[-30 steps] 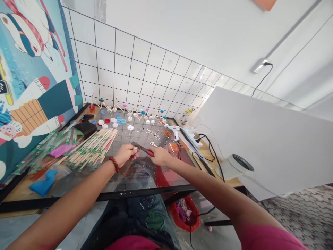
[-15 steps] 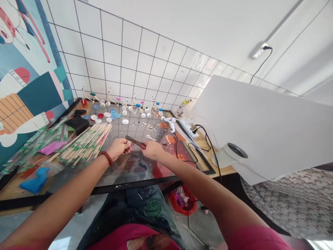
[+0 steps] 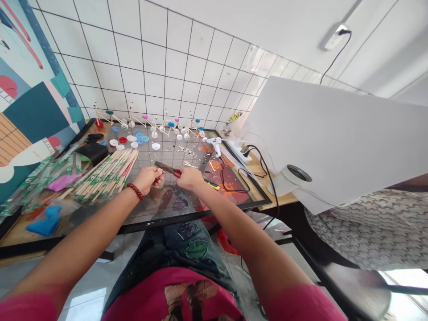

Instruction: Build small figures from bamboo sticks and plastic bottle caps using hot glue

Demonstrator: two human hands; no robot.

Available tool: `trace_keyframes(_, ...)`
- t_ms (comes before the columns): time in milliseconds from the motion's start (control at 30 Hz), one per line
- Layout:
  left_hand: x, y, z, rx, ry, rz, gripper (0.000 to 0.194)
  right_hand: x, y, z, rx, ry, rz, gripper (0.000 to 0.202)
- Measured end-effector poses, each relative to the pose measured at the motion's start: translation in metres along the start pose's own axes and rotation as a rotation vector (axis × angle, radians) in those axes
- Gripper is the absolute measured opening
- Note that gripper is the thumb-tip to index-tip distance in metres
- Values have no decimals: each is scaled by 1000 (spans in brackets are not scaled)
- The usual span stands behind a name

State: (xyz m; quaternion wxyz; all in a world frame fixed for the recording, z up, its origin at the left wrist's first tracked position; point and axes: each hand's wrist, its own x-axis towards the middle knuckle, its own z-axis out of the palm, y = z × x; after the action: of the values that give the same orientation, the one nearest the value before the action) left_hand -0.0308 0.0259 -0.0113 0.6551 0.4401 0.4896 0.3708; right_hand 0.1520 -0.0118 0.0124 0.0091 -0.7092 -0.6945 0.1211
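My right hand [image 3: 190, 178] is wrapped round the red handles of a pair of pliers [image 3: 167, 168], whose dark jaws point left. At the jaws, my left hand [image 3: 149, 180] is closed in a pinch on a small pale piece too small to name. Both hands are just above the glass tabletop [image 3: 133, 213]. Left of them lies a pile of wooden chopsticks [image 3: 107, 176] in green-printed wrappers. Behind the hands stand small stick models [image 3: 155, 127] with bottle caps at their feet, and several loose caps [image 3: 155, 146]. Cut stick pieces [image 3: 190, 164] lie beyond the pliers.
A white glue gun [image 3: 216, 143] with a black cable lies at the back right, near a power strip [image 3: 241, 154]. A yellow-and-black cutter [image 3: 211, 184] is beside my right wrist. A white canister [image 3: 290, 179] stands right, before a white board [image 3: 327, 138]. Blue clay-like material [image 3: 47, 220] lies left.
The camera view has shifted, so the table appears higher and further left. The cutter by my right wrist now shows. Both hands keep their hold at the pliers.
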Motion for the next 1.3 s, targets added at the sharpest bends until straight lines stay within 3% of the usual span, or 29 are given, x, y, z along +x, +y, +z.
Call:
trace_keyframes(133,-2,9,-2,-61,6,-66,22,1,-6,-5,-32,18,15,39)
trace_keyframes(233,-5,18,-5,-133,-7,-100,23,1,-7,-17,-107,155,3,41)
trace_keyframes(333,-7,22,-5,-214,39,-36,22,4,-4,-31,-91,227,60,44)
trace_keyframes(467,-6,20,-4,-291,107,84,13,13,0,-37,-16,150,147,60)
trace_keyframes(733,-2,18,-8,-389,134,125,13,18,-17,-1,16,79,68,74)
trace_keyframes(933,-3,20,-11,-417,127,83,14,10,-24,20,31,109,-10,67)
trace_keyframes(1133,-7,22,-7,-441,115,29,23,11,-15,30,99,126,-102,62)
trace_keyframes(1200,-9,20,-4,-437,125,22,25,15,-10,33,151,203,-152,66)
trace_keyframes(1300,-10,14,0,-426,105,15,19,24,-4,40,238,453,-266,81)
